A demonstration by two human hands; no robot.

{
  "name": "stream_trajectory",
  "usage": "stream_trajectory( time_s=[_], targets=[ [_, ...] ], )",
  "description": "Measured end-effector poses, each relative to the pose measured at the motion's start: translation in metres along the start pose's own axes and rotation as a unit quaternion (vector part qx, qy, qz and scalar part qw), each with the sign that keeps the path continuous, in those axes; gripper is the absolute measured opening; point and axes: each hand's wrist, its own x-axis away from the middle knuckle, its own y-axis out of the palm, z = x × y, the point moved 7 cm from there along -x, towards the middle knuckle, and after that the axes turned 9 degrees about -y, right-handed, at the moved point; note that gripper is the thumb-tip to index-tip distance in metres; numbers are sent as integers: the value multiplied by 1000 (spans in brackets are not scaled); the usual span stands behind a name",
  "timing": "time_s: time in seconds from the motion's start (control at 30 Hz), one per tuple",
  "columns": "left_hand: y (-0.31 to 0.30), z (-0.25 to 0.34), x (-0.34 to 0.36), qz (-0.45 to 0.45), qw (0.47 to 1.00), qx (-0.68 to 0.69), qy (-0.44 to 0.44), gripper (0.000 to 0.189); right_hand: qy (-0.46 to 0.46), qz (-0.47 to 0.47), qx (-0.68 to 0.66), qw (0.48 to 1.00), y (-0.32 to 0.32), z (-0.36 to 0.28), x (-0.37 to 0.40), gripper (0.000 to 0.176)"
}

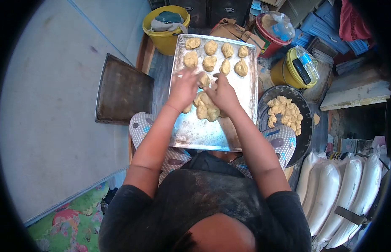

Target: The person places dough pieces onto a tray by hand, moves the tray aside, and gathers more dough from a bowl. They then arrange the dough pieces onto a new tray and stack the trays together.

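A large baking tray [195, 136] lies across my lap with pieces of yellowish dough on it. Rows of rounded dough pieces [209, 63] fill its far part. My left hand [183, 88], with a ring on one finger, is over the tray's left side; its fingers are bent downward and partly blurred. Over the middle is my right hand [224, 94], thumb and forefinger apart. One small dough piece [203, 79] sits between the two hands, close to both. Nearer me, a clump of dough [206, 108] rests on the tray, partly covered by my right hand.
On my right stands a round black pan [305, 140] with many dough pieces. Yellow buckets [161, 44] and a red bucket [267, 46] stand beyond the tray. A dark empty tray [124, 90] leans at left. Filled white plastic bags [330, 185] lie at lower right.
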Motion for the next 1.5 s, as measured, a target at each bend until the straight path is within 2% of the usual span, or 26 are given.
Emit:
stream_trajectory(
  time_s=[0.03,0.07,0.13,0.17,0.2,0.23,0.27,0.33,0.37,0.4,0.47,0.53,0.6,0.63,0.73,0.8,0.83,0.93,1.0,1.03,1.1,1.13,1.2,1.3,1.4,1.5],
  targets=[
    [13,9,6,-74,996,-12,42,34,46,-2,-19,999,-1,7,12,41],
    [25,15,14,-148,985,-22,83,31,48,-5,-18,999,-5,13,21,41],
    [28,16,15,-179,981,-20,78,26,5,-218,2,976,12,18,45,49],
    [26,17,14,-187,979,-30,81,24,7,-217,3,976,11,18,53,49],
    [26,17,14,-195,976,-39,84,22,-6,-188,-53,981,8,15,60,49],
    [23,18,15,-159,983,-8,93,20,-20,-158,-108,981,3,12,66,49],
    [23,21,19,-159,983,-6,93,20,-20,-158,-105,982,2,9,69,49],
    [10,20,23,-85,995,-3,56,19,-100,-117,-20,988,-7,-14,71,46],
    [17,17,27,-120,991,2,55,19,-149,-152,42,976,-4,-28,75,40],
    [15,18,30,-124,991,-1,56,19,-146,-150,38,977,-3,-26,76,40],
    [12,24,33,-133,987,-42,74,18,-42,-146,-96,984,-4,-5,66,35],
    [8,24,37,-146,985,-52,72,20,-12,-28,-186,982,-25,9,50,29],
    [9,24,42,-164,982,-60,70,21,43,60,-150,986,-46,20,32,29],
    [8,24,39,-150,986,-46,61,22,44,63,-151,986,-40,31,21,29],
    [11,28,28,-109,993,-7,45,23,37,49,-69,996,-26,47,9,31],
    [9,31,15,-78,996,18,35,24,-27,114,20,993,-41,30,15,32],
    [11,36,13,-89,994,24,56,24,0,86,-11,996,-44,17,25,33],
    [25,48,12,-97,989,22,110,24,-76,-151,-1,986,-6,0,65,44],
    [45,53,11,-172,975,-58,125,23,-61,-122,-42,990,-18,7,67,45],
    [47,55,8,-171,976,-56,125,23,-50,-99,-82,990,-28,11,67,47],
    [48,57,7,-142,982,-61,111,22,64,9,-72,995,-69,24,58,41],
    [48,58,8,-129,984,-64,105,22,32,93,-61,993,-86,34,50,42],
    [48,63,12,-109,987,-47,107,22,22,126,3,992,-100,47,32,40],
    [56,68,16,-93,988,-41,114,22,-3,113,24,993,-65,102,9,33],
    [63,73,16,-108,987,-58,101,24,-62,148,63,985,-59,93,8,29],
    [68,75,16,-128,985,-66,91,25,-20,98,68,993,-58,88,15,37]
  ],
)
